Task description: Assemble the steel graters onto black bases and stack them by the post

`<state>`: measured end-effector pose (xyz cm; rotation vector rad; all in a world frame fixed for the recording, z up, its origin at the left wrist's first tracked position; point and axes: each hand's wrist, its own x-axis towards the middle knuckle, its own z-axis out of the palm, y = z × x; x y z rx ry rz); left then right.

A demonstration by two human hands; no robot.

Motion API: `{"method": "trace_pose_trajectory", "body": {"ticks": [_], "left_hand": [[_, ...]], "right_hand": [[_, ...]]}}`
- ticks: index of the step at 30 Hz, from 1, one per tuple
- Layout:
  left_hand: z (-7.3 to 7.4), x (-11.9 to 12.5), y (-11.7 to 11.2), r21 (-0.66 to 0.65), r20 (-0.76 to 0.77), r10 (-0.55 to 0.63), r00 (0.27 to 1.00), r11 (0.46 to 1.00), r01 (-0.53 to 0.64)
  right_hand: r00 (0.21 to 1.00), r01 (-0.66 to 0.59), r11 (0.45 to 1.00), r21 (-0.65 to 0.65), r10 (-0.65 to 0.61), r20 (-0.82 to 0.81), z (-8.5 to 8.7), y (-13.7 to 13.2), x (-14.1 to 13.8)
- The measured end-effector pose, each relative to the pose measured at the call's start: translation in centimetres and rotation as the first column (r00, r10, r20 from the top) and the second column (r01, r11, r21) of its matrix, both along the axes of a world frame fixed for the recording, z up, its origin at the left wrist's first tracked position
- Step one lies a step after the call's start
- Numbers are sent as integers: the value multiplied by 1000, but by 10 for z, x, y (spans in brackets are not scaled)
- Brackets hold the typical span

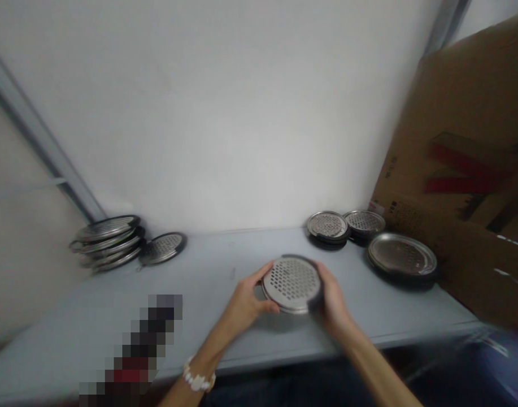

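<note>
A round metal grater (295, 282) with rows of holes and a black grip along part of its rim is held over the front half of the table. My left hand (250, 299) grips its left edge, thumb below and fingers above. Around the black right edge, my right hand (333, 299) is closed, with some of its fingers hidden behind the rim. The grater's face tilts toward me, and its underside is out of sight.
Stacked round graters (108, 243) stand at the table's left end, beside a single grater (164, 247). More lie back right: one pile (327, 226), another (364, 222) and larger discs (401, 257). A cardboard box (457, 186) borders the right side; a pixelated patch (144, 345) covers the lower left.
</note>
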<state>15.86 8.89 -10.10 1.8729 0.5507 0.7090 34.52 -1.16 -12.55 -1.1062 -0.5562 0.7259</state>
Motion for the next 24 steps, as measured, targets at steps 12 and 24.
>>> {"method": "trace_pose_trajectory", "body": {"ticks": [12, 24], "left_hand": [[-16, 4, 11, 154, -232, -15, 973, 987, 52], [-31, -37, 48, 602, -530, 431, 730, 798, -34]], "right_hand": [[907, 90, 967, -238, 19, 421, -18, 4, 32], [686, 146, 934, -327, 142, 713, -22, 1, 35]]}}
